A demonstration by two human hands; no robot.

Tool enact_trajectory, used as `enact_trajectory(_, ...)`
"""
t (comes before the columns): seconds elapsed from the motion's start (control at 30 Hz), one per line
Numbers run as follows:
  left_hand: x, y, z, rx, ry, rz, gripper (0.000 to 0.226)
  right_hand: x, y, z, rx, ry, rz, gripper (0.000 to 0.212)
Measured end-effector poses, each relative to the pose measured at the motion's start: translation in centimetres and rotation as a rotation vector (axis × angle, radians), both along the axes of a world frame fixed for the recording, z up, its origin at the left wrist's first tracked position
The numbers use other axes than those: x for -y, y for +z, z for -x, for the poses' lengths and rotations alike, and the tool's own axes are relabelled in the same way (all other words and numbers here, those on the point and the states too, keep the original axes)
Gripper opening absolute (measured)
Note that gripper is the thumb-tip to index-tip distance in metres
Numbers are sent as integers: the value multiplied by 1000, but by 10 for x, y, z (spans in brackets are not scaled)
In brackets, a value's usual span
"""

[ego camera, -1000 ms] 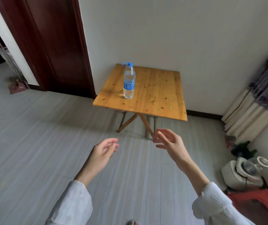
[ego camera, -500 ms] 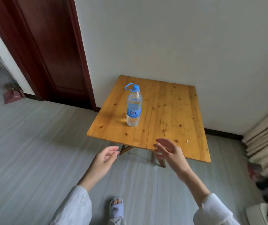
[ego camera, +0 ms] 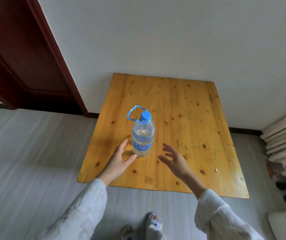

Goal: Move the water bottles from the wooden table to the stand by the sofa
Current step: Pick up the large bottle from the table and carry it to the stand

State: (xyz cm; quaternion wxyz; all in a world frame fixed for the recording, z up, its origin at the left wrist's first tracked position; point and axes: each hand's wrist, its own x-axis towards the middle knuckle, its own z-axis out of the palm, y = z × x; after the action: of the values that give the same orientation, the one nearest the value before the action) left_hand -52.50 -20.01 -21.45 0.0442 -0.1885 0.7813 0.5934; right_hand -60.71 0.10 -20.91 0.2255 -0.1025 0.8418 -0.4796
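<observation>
Person now at yellow wooden surface [ego camera: 182,118], closer than second ago. Clear plastic water bottle, blue cap [ego camera: 143,135], upright at centre-left. Left hand [ego camera: 119,160] at its 8 o'clock, right hand [ego camera: 175,160] at 4; fingers spread, empty. Grasp looks imminent.

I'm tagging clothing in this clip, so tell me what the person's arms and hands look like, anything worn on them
Both arms wear loose, long, pale white sleeves of crinkled light fabric, the left sleeve and the right sleeve each ending at the wrist. The left hand and right hand are bare: no gloves, rings, watch or bracelets visible.
</observation>
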Motion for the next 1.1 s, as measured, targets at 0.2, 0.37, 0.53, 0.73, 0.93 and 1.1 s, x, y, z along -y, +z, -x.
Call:
enact_trajectory(0.2,9,-25,60,-46,19,-11,67,38,-31,46,-24,68,7,69)
enact_trajectory(0.37,15,-31,82,-83,105,-39,60,46,-43,71,37,75,98,64)
enact_trajectory(0.53,21,-25,109,-80,83,-138,55,51,-47,104,104,122,137,62)
enact_trajectory(0.73,30,-28,153,-60,72,-189,58,67,-57,139,201,149,170,74)
enact_trajectory(0.93,60,-47,192,52,-16,-314,65,89,-75,167,361,60,287,81)
enact_trajectory(1.1,74,-75,215,193,-79,-351,60,101,-97,169,495,-102,337,68)
